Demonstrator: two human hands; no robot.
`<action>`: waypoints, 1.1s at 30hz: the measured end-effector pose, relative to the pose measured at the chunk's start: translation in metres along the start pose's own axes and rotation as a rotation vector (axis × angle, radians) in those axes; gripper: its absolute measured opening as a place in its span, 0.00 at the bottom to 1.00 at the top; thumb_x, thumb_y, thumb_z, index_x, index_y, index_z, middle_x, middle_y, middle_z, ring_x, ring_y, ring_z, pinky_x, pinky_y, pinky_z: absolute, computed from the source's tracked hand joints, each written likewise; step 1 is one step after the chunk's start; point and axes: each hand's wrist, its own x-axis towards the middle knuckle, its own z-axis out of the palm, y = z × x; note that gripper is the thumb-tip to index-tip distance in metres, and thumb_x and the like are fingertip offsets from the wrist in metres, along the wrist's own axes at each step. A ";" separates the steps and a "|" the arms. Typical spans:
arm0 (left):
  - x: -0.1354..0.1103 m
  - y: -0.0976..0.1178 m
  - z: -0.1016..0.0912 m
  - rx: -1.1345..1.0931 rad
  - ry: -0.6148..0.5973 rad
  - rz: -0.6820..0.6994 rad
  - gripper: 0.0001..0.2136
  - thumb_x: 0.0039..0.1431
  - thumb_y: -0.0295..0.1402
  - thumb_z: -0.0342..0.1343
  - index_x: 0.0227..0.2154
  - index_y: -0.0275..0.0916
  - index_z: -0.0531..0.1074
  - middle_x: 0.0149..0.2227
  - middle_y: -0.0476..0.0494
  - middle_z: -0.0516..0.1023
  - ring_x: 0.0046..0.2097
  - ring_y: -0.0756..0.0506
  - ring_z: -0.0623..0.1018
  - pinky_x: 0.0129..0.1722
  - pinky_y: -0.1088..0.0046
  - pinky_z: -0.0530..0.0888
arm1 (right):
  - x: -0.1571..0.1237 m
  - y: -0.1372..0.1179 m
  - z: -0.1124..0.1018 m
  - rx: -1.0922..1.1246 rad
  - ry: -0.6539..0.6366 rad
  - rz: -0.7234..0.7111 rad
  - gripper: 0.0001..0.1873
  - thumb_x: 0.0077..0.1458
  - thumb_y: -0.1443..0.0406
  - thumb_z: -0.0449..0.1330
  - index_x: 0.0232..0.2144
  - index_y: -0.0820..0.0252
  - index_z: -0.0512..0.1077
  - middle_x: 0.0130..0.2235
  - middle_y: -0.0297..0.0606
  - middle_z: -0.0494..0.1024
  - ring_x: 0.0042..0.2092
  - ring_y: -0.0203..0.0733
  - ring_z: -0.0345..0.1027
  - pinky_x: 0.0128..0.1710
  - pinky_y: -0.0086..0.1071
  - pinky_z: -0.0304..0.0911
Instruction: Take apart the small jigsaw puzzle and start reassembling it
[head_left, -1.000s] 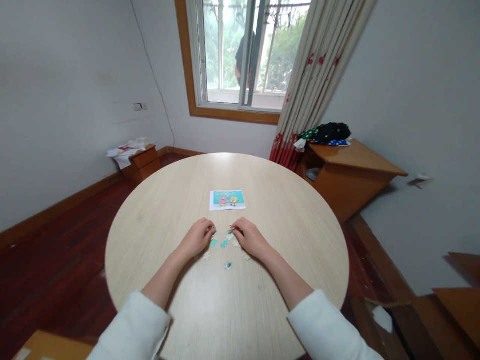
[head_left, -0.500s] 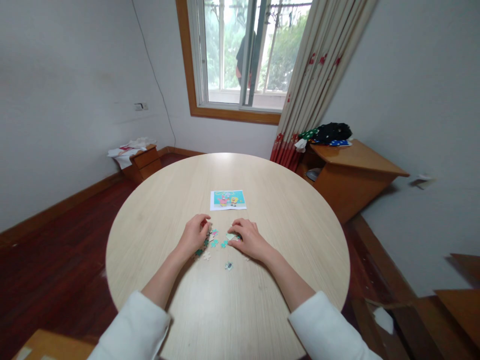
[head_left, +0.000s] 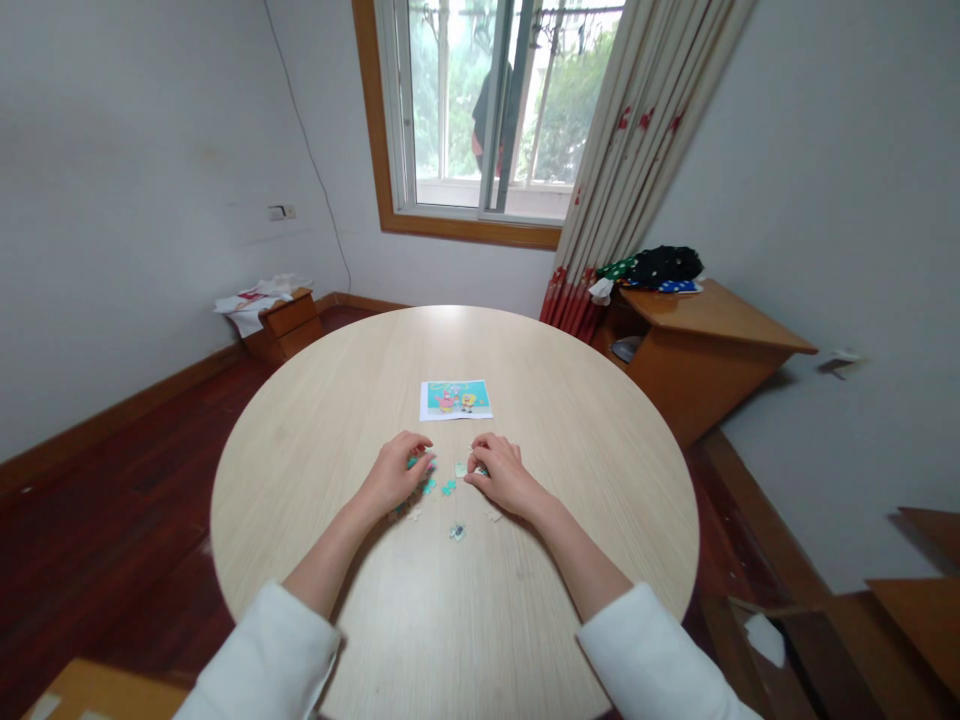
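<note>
My left hand (head_left: 397, 474) rests low over the table, its curled fingers and thumb around teal and pink jigsaw puzzle pieces (head_left: 432, 463) that are partly hidden beneath it. Across a small gap, my right hand (head_left: 504, 474) has thumb and fingers bent together at a puzzle piece (head_left: 481, 470), mostly covered by the fingers. Between the hands lie a pale green piece (head_left: 460, 469) and teal pieces (head_left: 448, 488). Nearer to me is a piece with a dark patch (head_left: 457, 533). Just beyond the hands lies a printed cartoon picture (head_left: 457, 400) with a pink and a yellow figure.
The round pale wooden table (head_left: 465, 620) fills the middle of the view. A wooden cabinet (head_left: 720, 315) with dark cloth on it stands at the right. Behind are a window (head_left: 517, 110) and a curtain (head_left: 637, 130); a small drawer unit (head_left: 292, 325) stands back left.
My left hand has shifted slightly right over the teal and pink pieces. My right hand has drawn a little right, uncovering the pale green piece, and its fingers have closed somewhat.
</note>
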 end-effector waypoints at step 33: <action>-0.005 0.026 -0.005 -0.138 -0.253 -0.019 0.12 0.55 0.40 0.53 0.28 0.36 0.74 0.28 0.46 0.74 0.30 0.49 0.71 0.31 0.74 0.67 | -0.002 -0.013 0.000 0.316 0.017 -0.126 0.04 0.50 0.73 0.59 0.27 0.60 0.70 0.29 0.31 0.72 0.34 0.35 0.63 0.37 0.30 0.56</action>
